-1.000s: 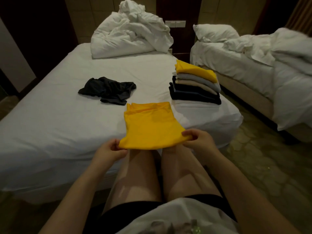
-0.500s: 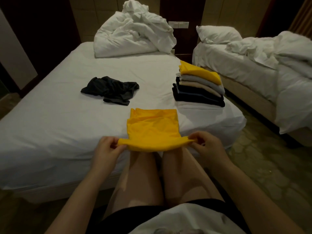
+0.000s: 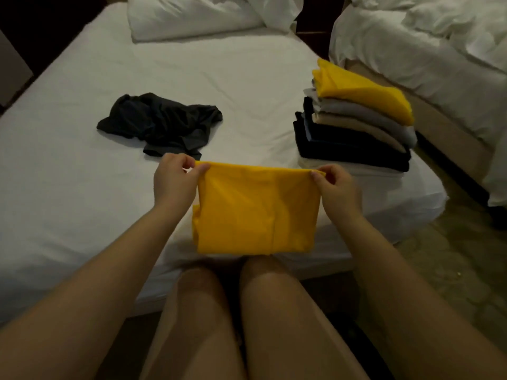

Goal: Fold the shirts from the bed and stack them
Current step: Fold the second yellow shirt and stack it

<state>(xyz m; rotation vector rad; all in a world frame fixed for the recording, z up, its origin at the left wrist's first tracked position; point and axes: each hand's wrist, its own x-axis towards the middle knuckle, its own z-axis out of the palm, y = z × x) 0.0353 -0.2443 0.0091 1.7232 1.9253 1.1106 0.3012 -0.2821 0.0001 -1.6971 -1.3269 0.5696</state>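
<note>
Head view, single frame.

- Yellow shirt (image 3: 255, 209): folded into a rough rectangle, lying at the near edge of the bed (image 3: 55, 174), just beyond the person's knees. Its far edge is raised slightly off the sheet.
- Left hand (image 3: 175, 179): thumb and fingers pinch the far left corner of the yellow shirt.
- Right hand (image 3: 336, 187): thumb and fingers pinch the far right corner of the same shirt.
- Stack of folded shirts (image 3: 354, 127): sits by the right edge of the bed, near its near right corner. Top layer yellow, then grey, beige, dark layers below. Apart from the held shirt.
- Dark shirt (image 3: 162, 123): crumpled and unfolded, mid-bed left of centre, just beyond the left hand.
- White bedding (image 3: 192, 17): bunched at the far edge.
- Second bed (image 3: 425, 50): beyond the right edge, across a strip of floor (image 3: 452, 256).
</note>
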